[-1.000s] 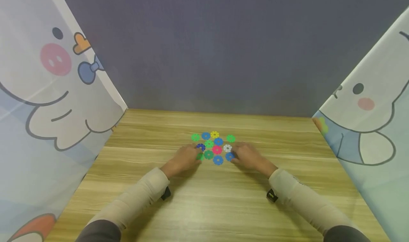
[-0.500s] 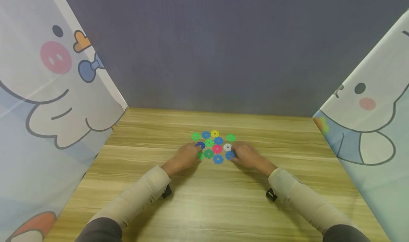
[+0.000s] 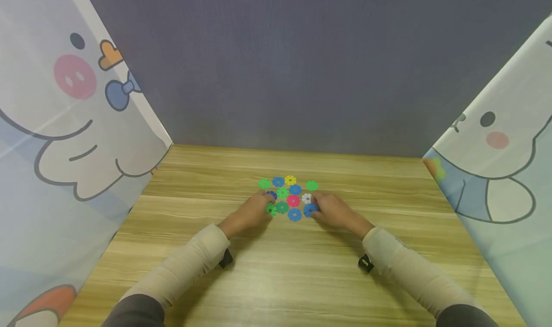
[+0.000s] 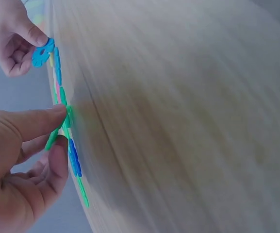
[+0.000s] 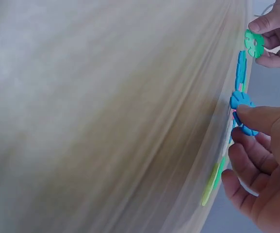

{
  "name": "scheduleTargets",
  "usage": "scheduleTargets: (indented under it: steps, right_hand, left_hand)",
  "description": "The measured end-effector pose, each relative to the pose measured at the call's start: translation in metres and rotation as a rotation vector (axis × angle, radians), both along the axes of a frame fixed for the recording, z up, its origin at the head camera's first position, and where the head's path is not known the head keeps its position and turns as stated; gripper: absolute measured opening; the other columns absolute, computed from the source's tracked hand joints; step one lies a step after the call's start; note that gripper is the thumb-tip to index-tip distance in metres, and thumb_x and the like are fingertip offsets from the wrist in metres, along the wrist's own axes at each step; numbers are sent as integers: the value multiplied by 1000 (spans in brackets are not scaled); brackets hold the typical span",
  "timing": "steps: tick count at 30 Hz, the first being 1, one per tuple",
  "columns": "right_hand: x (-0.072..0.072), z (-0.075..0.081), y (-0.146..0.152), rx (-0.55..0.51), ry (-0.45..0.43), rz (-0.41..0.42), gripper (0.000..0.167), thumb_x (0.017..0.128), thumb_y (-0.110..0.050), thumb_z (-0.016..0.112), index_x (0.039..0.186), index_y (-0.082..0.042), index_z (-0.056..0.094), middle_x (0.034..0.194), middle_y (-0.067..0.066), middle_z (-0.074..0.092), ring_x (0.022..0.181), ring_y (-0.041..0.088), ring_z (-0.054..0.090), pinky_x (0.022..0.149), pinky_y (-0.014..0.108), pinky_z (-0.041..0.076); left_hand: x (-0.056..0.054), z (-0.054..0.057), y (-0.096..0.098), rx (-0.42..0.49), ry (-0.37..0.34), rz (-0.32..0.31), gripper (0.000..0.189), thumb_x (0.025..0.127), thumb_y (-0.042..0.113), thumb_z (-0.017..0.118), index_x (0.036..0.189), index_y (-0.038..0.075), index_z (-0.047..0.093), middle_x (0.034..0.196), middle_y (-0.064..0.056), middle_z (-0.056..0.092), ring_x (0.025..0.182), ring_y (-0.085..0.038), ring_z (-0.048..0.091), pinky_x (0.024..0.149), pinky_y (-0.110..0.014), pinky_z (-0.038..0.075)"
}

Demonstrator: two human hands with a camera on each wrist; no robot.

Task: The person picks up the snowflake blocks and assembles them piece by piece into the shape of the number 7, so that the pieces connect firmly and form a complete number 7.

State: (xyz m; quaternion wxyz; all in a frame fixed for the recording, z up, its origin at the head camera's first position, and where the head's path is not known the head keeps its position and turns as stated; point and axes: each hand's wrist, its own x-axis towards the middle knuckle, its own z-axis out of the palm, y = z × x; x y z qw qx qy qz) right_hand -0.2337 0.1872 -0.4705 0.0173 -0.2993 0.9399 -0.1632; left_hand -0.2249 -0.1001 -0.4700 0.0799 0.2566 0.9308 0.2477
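My left hand (image 3: 253,209) pinches a light green notched plastic disc (image 4: 52,139) between thumb and fingers at the near left of a cluster of such discs. At the near right, my right hand (image 3: 337,212) holds a blue notched disc (image 5: 241,99) between thumb and forefinger, the other fingers loosely bent. Both held discs are tilted up in the wrist views. The left fingers partly cover a dark blue disc (image 3: 270,193). Beside the right fingertips lies a white disc (image 3: 304,200). Between the hands lie a pink disc (image 3: 290,203), a dark green disc (image 3: 279,209) and a blue disc (image 3: 292,217).
Behind these, flat on the wooden table (image 3: 276,274), lie a yellow disc (image 3: 287,181) and several green and blue discs. A dark grey panel (image 3: 276,68) stands at the table's far edge, with cartoon-printed panels on the left and right.
The light green disc at my left fingers now shows more of its face, and the left fingers have shifted slightly over the dark blue disc. The right hand stays nearly in place with its blue disc.
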Motion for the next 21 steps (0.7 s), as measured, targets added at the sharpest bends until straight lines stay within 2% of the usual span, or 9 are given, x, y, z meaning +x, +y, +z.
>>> scheduleTargets:
  steps: [4, 8, 10, 12, 15, 17, 19, 21]
  right_hand:
    - [0, 0, 0, -7, -2, 3, 25, 93, -18, 76, 112, -6, 64, 87, 0, 67, 73, 8, 58, 63, 23, 53]
    - [-1, -1, 0, -26, 14, 21, 21, 93, -16, 75, 110, -7, 67, 90, 0, 70, 75, 6, 62, 66, 22, 55]
    - [-1, 1, 1, -42, 21, 26, 18, 94, -15, 74, 109, -7, 68, 87, -2, 69, 72, 5, 59, 64, 21, 53]
    - [0, 2, 1, -62, 23, 21, 18, 94, -14, 73, 109, -5, 68, 81, -3, 67, 67, 4, 55, 61, 20, 51]
    - [0, 4, 2, -82, 20, 14, 20, 96, -15, 70, 111, -3, 67, 74, -6, 62, 61, 3, 48, 57, 19, 46]
    - [0, 5, 3, -85, 20, 10, 21, 97, -15, 69, 113, -2, 66, 69, -7, 58, 57, 3, 43, 54, 18, 42]
    - [0, 6, 4, -94, 28, 11, 22, 98, -16, 69, 114, -2, 66, 67, -8, 55, 56, 2, 41, 53, 18, 40]
    - [0, 7, 5, -100, 39, 11, 21, 98, -17, 69, 113, -3, 66, 65, -9, 52, 55, 1, 39, 52, 18, 39]
  left_hand:
    - [0, 2, -1, 37, -38, 3, 43, 87, 4, 79, 128, 2, 66, 132, -14, 67, 126, -32, 61, 106, -42, 55]
    - [-2, 3, -4, 46, -40, -4, 43, 87, 5, 78, 129, 3, 67, 119, -11, 72, 97, -19, 66, 89, -34, 59]
    - [-3, 3, -5, 59, -32, -11, 44, 86, 8, 79, 128, 3, 68, 104, -12, 73, 78, -12, 57, 74, -28, 55]
    - [-4, 4, -6, 94, -46, -2, 45, 85, 10, 80, 128, 2, 68, 98, -16, 72, 68, -11, 46, 65, -26, 50]
    - [-5, 5, -6, 149, -102, 39, 47, 86, 12, 80, 131, 6, 68, 109, -15, 72, 75, -11, 51, 71, -28, 53]
    - [-5, 7, -5, 183, -147, 72, 48, 88, 14, 80, 133, 9, 67, 123, -12, 70, 90, -14, 61, 83, -33, 58]
    - [-6, 8, -4, 201, -179, 89, 49, 89, 16, 80, 135, 13, 65, 130, -9, 67, 107, -19, 64, 96, -41, 58]
    - [-6, 10, -3, 219, -201, 87, 50, 89, 16, 79, 137, 14, 64, 132, -10, 66, 112, -24, 66, 101, -47, 56]
